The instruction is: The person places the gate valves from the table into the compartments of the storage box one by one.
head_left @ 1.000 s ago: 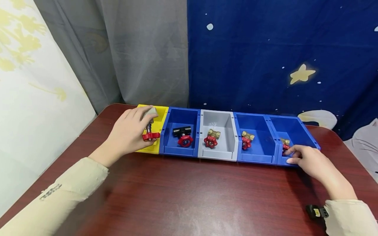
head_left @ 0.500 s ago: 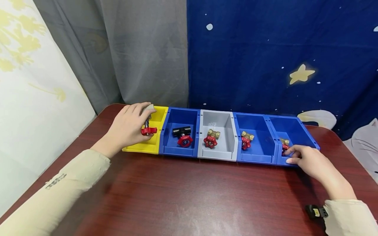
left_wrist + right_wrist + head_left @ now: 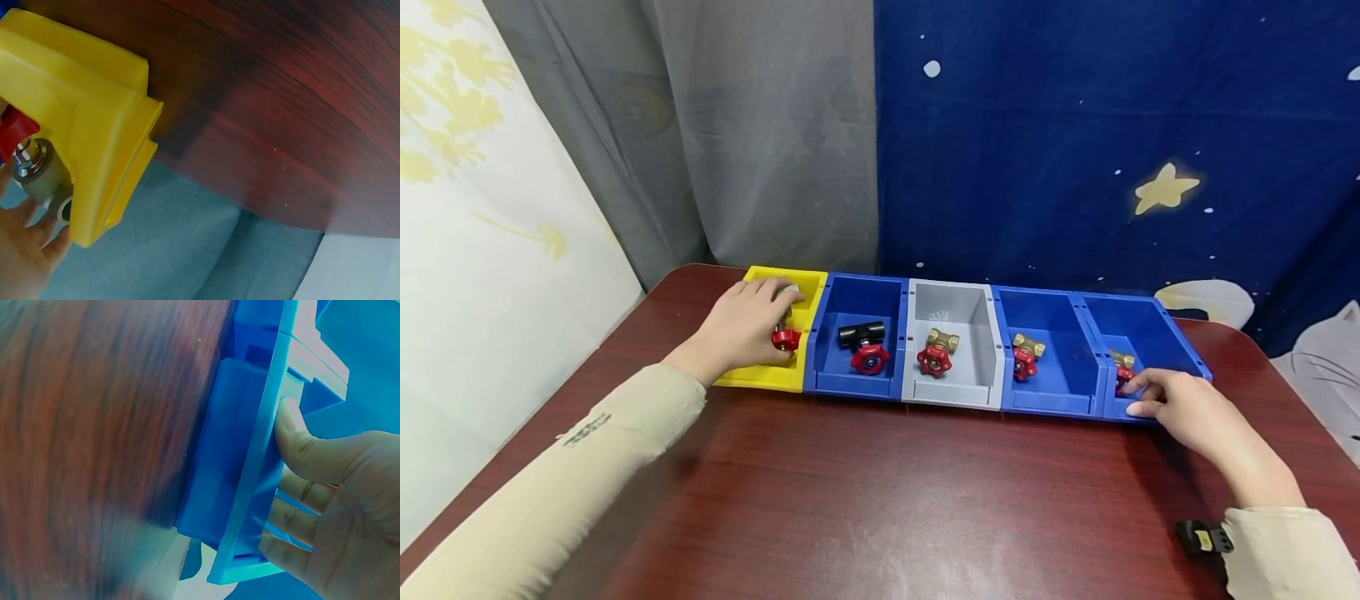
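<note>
At the row's left end, my left hand (image 3: 741, 327) holds a grey-bodied valve with a red handwheel (image 3: 786, 340) inside the yellow bin (image 3: 763, 379). The left wrist view shows the fingers around the grey valve body (image 3: 50, 172), right by the yellow bin wall (image 3: 103, 119). My right hand (image 3: 1195, 408) grips the front lip of the rightmost blue bin (image 3: 1176, 337). Its thumb (image 3: 292, 422) lies on the outside of the lip and the other fingers reach inside. Just behind those fingers, a brass valve (image 3: 1123, 360) with a red handwheel lies partly hidden.
Between the end bins stand a blue bin (image 3: 823, 382) with a black valve (image 3: 862, 335), a grey bin (image 3: 951, 394) with a brass valve (image 3: 943, 339), and another blue bin (image 3: 1052, 402) with a brass valve (image 3: 1028, 346). All sit on a dark red wooden table (image 3: 895, 492), with curtains (image 3: 1037, 150) behind.
My left hand first lifts the grey valve slightly to the left, then brings it back right and lower into the yellow bin. The right hand stays in place.
</note>
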Tool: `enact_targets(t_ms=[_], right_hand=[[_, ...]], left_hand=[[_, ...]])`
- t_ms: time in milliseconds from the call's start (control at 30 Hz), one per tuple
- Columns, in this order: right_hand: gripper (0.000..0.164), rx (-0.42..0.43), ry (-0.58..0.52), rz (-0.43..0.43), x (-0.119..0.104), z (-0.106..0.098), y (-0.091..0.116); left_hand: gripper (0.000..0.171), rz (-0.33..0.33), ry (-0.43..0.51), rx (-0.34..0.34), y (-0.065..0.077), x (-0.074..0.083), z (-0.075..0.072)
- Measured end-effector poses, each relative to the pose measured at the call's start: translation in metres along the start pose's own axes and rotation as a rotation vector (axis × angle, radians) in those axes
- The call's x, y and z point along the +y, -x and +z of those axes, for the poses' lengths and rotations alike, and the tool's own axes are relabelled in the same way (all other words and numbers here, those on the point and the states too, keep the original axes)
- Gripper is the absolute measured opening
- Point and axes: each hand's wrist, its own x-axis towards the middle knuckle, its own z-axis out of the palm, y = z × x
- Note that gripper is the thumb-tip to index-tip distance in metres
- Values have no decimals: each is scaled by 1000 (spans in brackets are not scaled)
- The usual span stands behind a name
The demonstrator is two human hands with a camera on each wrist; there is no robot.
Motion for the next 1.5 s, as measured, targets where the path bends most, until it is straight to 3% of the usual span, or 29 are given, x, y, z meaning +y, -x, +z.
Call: enact_targets(t_ms=[367, 567, 733, 867, 1033, 1500], right_hand=[[19, 2, -6, -3, 0, -1, 1], [20, -1, -8, -4, -1, -1, 1], [19, 1, -4, -2, -1, -1, 1], [19, 8, -4, -1, 0, -1, 1], [20, 5, -5, 0, -1, 0, 2], [26, 10, 74, -1, -3, -6, 9]], left_hand=[[73, -13, 56, -167, -7, -1, 7], [73, -66, 147, -257, -5, -2, 5], [70, -104, 204, -289, -6, 0, 6], [65, -123, 216, -288, -7, 4, 4], [50, -148, 214, -238, -4, 11, -4], [40, -272, 178, -67, 22, 34, -29]])
